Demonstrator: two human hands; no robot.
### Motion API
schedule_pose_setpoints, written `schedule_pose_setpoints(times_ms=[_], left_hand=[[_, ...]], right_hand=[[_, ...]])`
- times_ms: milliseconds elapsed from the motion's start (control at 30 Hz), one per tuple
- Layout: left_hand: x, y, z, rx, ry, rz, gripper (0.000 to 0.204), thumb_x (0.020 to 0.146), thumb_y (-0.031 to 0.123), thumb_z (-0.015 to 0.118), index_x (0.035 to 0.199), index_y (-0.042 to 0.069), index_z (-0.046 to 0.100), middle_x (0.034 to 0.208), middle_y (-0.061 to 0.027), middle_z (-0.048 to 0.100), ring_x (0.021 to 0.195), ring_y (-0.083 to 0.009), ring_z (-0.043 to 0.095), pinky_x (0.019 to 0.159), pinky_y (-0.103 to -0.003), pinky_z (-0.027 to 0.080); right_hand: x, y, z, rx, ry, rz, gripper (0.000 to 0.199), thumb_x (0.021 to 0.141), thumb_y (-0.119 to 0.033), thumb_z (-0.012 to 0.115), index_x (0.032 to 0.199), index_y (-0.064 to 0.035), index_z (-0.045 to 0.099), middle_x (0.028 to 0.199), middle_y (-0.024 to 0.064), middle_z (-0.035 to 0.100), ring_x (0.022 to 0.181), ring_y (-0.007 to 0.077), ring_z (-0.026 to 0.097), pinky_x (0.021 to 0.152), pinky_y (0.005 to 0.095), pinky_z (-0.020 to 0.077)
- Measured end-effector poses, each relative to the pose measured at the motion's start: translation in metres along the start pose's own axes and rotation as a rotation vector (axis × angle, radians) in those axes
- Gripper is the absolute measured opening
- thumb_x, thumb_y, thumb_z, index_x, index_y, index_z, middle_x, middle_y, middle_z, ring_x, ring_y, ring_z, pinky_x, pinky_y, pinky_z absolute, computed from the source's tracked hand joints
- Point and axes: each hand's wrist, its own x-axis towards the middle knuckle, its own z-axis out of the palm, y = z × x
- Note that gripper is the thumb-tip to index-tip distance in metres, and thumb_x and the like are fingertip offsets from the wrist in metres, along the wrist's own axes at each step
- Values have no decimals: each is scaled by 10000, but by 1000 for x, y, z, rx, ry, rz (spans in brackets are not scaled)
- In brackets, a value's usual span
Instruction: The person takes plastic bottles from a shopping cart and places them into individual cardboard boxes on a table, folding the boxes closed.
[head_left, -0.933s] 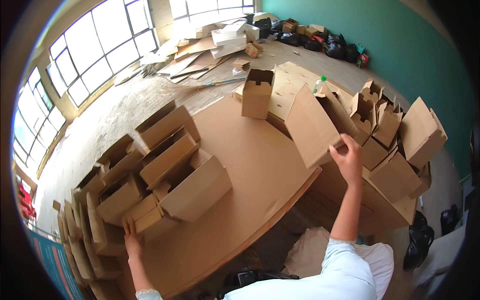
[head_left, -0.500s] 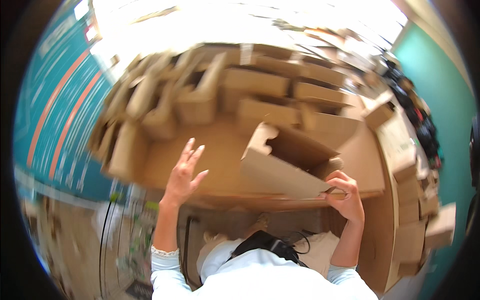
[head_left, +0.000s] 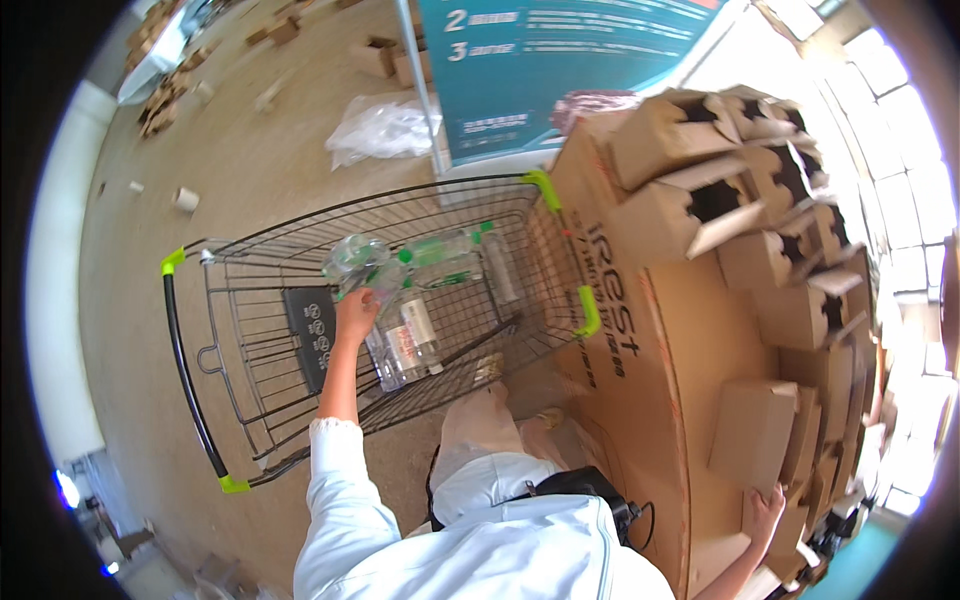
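My left hand (head_left: 357,312) reaches down into a wire shopping cart (head_left: 292,460), its fingers curled at a clear plastic bottle (head_left: 384,365). Around it in the basket lie several more bottles, among them a green-tinted one (head_left: 440,247) and one with a white label (head_left: 420,325). Off to the right, my right hand (head_left: 766,512) grips the lower edge of an open cardboard box (head_left: 752,435). That box is tilted over the large carton surface (head_left: 660,430), close to other boxes.
Rows of open cardboard boxes (head_left: 665,220) stand on the carton surface at right. Beyond the cart are a teal printed board (head_left: 560,90) and a crumpled clear plastic sheet (head_left: 380,132). A small white roll (head_left: 186,200) lies on the floor.
My view has swung left, bringing the cart into the middle. My left hand has gone from spread above the carton surface to among the bottles; my right hand keeps the cardboard box.
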Motion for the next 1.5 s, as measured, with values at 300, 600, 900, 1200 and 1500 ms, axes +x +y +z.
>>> schedule_pose_setpoints(times_ms=[300,600,900,1200,1500], left_hand=[[80,-50,28,214,433,-148,723,676,25,770,1315,16,430,1328,-221,490,1226,-390,488,1022,-425,432],[108,-40,19,292,415,59,761,558,51,849,1240,98,514,1258,-130,526,1198,-345,486,1002,-443,426],[68,-1,22,136,513,-14,580,575,137,864,1092,89,603,1048,-130,634,1003,-370,601,872,-457,484],[-18,74,-18,-1354,682,28,358,799,183,774,1108,66,635,1029,-82,659,904,-157,636,804,-321,544],[-184,394,5,-1831,-300,664,658,878,503,597,1266,-19,493,1183,-201,557,1134,-341,537,1022,-502,434]], right_hand=[[6,26,-26,-139,-128,189,191,775,-34,674,952,31,648,915,76,591,855,174,558,736,331,484],[6,-51,4,-235,-73,236,173,804,-10,641,969,45,642,1082,165,595,967,273,555,839,416,476],[-13,6,-16,-43,-67,359,211,797,-37,674,993,42,669,1139,211,602,948,293,562,862,423,481],[-37,17,-23,-66,-82,-84,218,698,10,672,916,15,661,888,92,574,791,225,574,688,331,469],[-59,51,-44,-155,-58,-145,189,677,-46,760,792,36,635,927,168,607,887,365,598,768,414,494]])
